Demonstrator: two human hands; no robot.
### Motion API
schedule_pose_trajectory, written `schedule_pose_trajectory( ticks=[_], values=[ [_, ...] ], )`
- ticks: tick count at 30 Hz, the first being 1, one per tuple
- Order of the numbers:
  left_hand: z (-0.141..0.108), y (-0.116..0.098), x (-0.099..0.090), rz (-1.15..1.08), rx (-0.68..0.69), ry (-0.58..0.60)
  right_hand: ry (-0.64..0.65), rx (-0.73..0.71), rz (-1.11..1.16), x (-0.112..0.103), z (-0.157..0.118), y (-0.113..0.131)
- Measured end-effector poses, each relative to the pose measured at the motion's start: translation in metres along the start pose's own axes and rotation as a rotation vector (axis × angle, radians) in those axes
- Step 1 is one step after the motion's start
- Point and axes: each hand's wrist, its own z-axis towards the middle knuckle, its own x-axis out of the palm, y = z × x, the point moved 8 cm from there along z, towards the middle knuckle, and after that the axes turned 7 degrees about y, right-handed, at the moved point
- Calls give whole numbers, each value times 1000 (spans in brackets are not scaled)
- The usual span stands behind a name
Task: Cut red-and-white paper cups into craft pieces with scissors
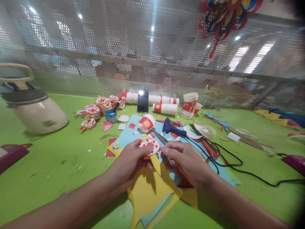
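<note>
My left hand (132,160) grips a paper turtle (150,145), a round white disc with red patches, its thumb lying on the face. Yellow paper shows above the disc. At the disc's right edge, my right hand (178,156) is closed in a pinch, with a small red paper piece (160,149) at its fingertips. I cannot tell whether that piece is fixed to the disc. Beneath both hands lie yellow paper sheets (150,184) on light blue paper (130,130). Just beyond the disc, a cut paper cup (147,123) rests on its side.
A blue glue gun (173,128) lies beyond my right hand, near orange-handled scissors (209,149) and a black cable (234,156). Finished-looking turtles (92,109) pile up at back left, beside a blue tub (111,116). A phone (143,102), stacked cups (164,108) and a sprayer (38,111) stand farther off.
</note>
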Motion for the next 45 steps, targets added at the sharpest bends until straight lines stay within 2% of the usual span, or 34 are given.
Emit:
schedule_pose_trajectory(
  ticks=[5,10,18,24,31,35,45],
  values=[
    [-3,-4,1,90,40,-11,-59,11,-213,0,-4,8],
    [-3,-7,-1,192,59,-54,-93,-10,-308,1,-5,11],
    [-4,-9,2,219,93,-43,-115,-65,-328,6,-8,14],
    [-3,-11,5,195,103,6,-68,-48,-253,9,-6,7],
    [-5,-12,9,91,89,32,-54,-46,-242,10,-6,10],
    [-6,-14,6,109,114,0,-78,-34,-302,9,-8,7],
    [-2,-10,-1,203,28,-91,-141,-51,-415,5,-9,10]
  ],
)
